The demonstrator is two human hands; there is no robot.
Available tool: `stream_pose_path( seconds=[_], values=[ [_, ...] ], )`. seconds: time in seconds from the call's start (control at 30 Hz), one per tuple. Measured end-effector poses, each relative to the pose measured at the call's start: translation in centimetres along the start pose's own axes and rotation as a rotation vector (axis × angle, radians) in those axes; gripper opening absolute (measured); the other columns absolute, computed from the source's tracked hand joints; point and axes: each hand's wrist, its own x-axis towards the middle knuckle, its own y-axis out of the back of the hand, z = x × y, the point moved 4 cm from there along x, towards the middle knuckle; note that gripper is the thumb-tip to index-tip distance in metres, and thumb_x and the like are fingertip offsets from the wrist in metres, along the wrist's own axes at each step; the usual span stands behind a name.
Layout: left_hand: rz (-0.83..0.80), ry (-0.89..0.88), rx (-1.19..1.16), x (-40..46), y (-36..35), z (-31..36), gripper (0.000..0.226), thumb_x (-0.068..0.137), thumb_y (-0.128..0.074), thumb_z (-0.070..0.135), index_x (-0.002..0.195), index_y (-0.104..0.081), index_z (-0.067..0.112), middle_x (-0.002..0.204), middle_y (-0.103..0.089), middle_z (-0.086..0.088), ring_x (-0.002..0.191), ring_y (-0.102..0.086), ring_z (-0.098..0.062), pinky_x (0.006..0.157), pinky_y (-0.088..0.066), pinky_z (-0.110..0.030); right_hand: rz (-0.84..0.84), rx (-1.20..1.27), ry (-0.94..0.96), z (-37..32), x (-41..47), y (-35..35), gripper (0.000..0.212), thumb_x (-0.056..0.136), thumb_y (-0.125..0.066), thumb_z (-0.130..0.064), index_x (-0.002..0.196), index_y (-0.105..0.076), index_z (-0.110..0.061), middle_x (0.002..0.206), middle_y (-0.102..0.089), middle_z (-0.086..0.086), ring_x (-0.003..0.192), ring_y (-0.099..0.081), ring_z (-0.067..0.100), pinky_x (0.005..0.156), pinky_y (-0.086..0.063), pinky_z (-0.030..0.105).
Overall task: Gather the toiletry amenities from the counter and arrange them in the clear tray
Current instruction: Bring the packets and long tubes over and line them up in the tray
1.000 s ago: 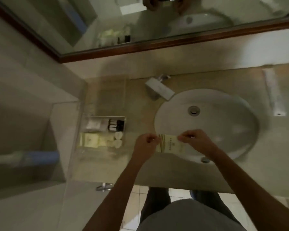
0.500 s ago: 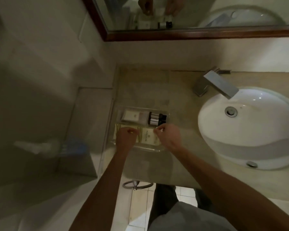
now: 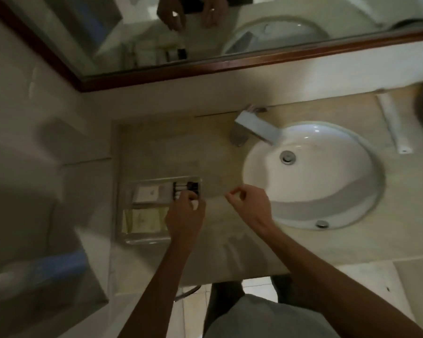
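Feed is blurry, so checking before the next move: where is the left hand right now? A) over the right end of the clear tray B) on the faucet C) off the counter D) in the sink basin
A: the left hand is over the clear tray's right end, beside the dark-capped bottles.

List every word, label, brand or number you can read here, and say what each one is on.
None can be read.
Pale yellow packet in the clear tray: faint markings, too blurred to read.
White box in the tray: a small grey mark, too small to read.
Dark-capped small bottles by the left hand: no label legible.
Faucet and sink: no markings visible.
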Motion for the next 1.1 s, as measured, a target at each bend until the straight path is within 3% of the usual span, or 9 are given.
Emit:
stream_pose_path(
  seconds=[0.1,0.2,0.3,0.43,0.5,0.6,0.73,0.9,1.1],
  values=[
    [-0.157,-0.175,-0.025,-2.5,-5.7,8.7,0.023,0.082,-0.065,0.045,0.098,-0.063,0.029,0.073,-0.061,0.007,0.072,-0.062,-0.017,0.065,-0.046,-0.03,0.165,0.029,-0.106,7.2,0.3,8.6,0.016,0.08,-0.074,-0.042,0.078,-0.075,-0.026,0.055,-0.055,-0.013,0.054,-0.053,0.002,0.054,-0.038,0.021],
    [-0.305,-0.319,-0.036,-5.2,-11.7,17.6,0.024,0.084,-0.063,0.045,0.103,-0.061,0.03,0.071,-0.058,0.01,0.07,-0.059,-0.013,0.066,-0.049,-0.03,0.292,0.041,-0.232,15.2,1.3,17.3,0.015,0.078,-0.076,-0.039,0.078,-0.076,-0.024,0.057,-0.061,-0.01,0.055,-0.057,0.003,0.057,-0.044,0.026],
    [-0.419,-0.368,-0.058,-7.5,-17.4,25.8,0.024,0.085,-0.064,0.044,0.103,-0.06,0.03,0.066,-0.054,0.012,0.069,-0.057,-0.011,0.068,-0.05,-0.028,0.391,0.038,-0.369,22.3,3.2,25.4,0.017,0.078,-0.072,-0.04,0.084,-0.078,-0.025,0.066,-0.068,-0.007,0.066,-0.065,0.012,0.065,-0.05,0.028],
    [-0.538,-0.368,-0.046,-9.7,-24.7,34.2,0.022,0.085,-0.063,0.041,0.105,-0.06,0.03,0.067,-0.055,0.013,0.085,-0.063,-0.014,0.08,-0.053,-0.032,0.48,0.026,-0.452,30.8,6.0,33.8,0.019,0.079,-0.072,-0.037,0.089,-0.078,-0.022,0.069,-0.069,-0.002,0.075,-0.069,0.021,0.071,-0.05,0.03],
    [-0.578,-0.369,-0.017,-11.3,-28.1,37.4,0.023,0.085,-0.063,0.039,0.105,-0.063,0.029,0.076,-0.063,0.011,0.094,-0.065,-0.016,0.083,-0.053,-0.032,0.522,0.029,-0.499,34.8,6.8,37.5,0.019,0.081,-0.071,-0.032,0.092,-0.078,-0.018,0.074,-0.072,0.004,0.079,-0.069,0.025,0.071,-0.045,0.027],
    [-0.681,-0.392,0.085,-14.9,-33.3,40.7,0.03,0.087,-0.064,0.042,0.113,-0.067,0.027,0.111,-0.069,0.005,0.113,-0.06,-0.018,0.094,-0.048,-0.03,0.543,0.041,-0.534,40.2,7.7,42.6,0.017,0.083,-0.071,-0.03,0.093,-0.077,-0.018,0.073,-0.07,0.005,0.079,-0.069,0.027,0.069,-0.043,0.026],
    [-0.845,-0.412,0.097,-20.9,-38.1,43.1,0.037,0.088,-0.066,0.045,0.115,-0.07,0.021,0.117,-0.07,0.0,0.112,-0.063,-0.019,0.094,-0.049,-0.03,0.412,-0.037,-0.488,45.5,10.2,47.1,0.024,0.086,-0.072,-0.034,0.103,-0.076,-0.019,0.081,-0.071,0.006,0.084,-0.069,0.026,0.074,-0.047,0.027],
    [-0.77,-0.425,0.069,-26.6,-40.7,45.1,0.036,0.082,-0.068,0.052,0.108,-0.066,0.026,0.11,-0.069,0.007,0.102,-0.063,-0.012,0.086,-0.045,-0.027,0.027,-0.085,-0.372,47.8,13.6,46.9,0.039,0.088,-0.072,-0.037,0.122,-0.071,-0.016,0.112,-0.072,0.008,0.094,-0.067,0.02,0.084,-0.049,0.03],
    [-0.652,-0.393,0.119,-28.7,-42.8,45.1,0.037,0.082,-0.062,0.053,0.099,-0.064,0.021,0.099,-0.068,0.004,0.091,-0.065,-0.016,0.078,-0.052,-0.033,-0.044,-0.026,-0.292,48.5,14.7,45.5,0.031,0.086,-0.074,-0.04,0.107,-0.074,-0.017,0.104,-0.072,0.004,0.09,-0.061,0.013,0.08,-0.04,0.027]
  ],
)
